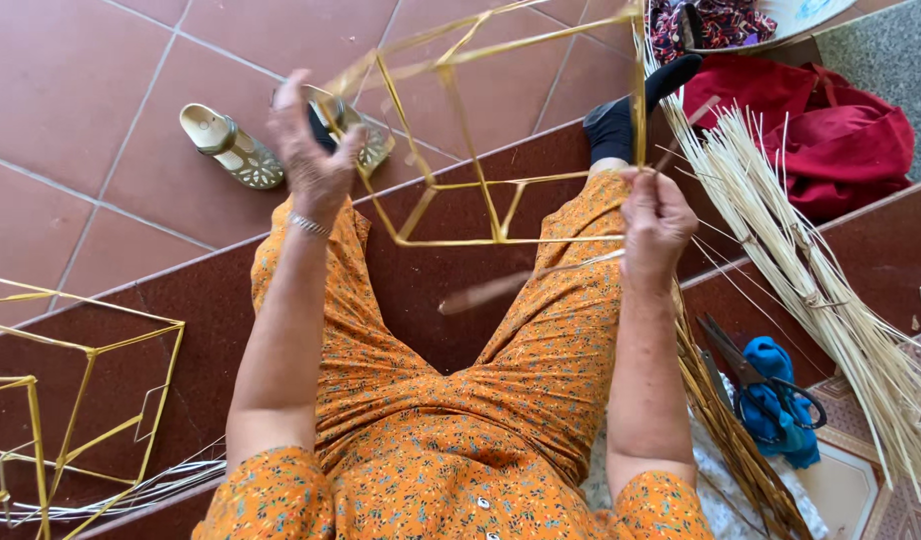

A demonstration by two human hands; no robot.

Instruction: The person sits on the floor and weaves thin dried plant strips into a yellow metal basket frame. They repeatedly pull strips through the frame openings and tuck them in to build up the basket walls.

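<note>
A frame of thin yellow bamboo sticks (461,130), shaped like a faceted lantern skeleton, hangs in the air above my knees. My left hand (316,150) grips one of its sticks on the left side. My right hand (656,220) is closed on a joint at the frame's right corner and also pinches a loose thin strip (531,280) that trails down and to the left, blurred. I sit on a dark red step in orange flowered clothes, with one black-socked foot (631,110) stretched out ahead.
A bundle of pale bamboo splints (811,270) lies at my right, with darker strips (731,430), black scissors (756,380) and a blue cloth (781,400) beside it. Red fabric (831,140) lies beyond. Finished yellow frames (71,400) stand at left. Sandals (231,145) rest on the tiled floor.
</note>
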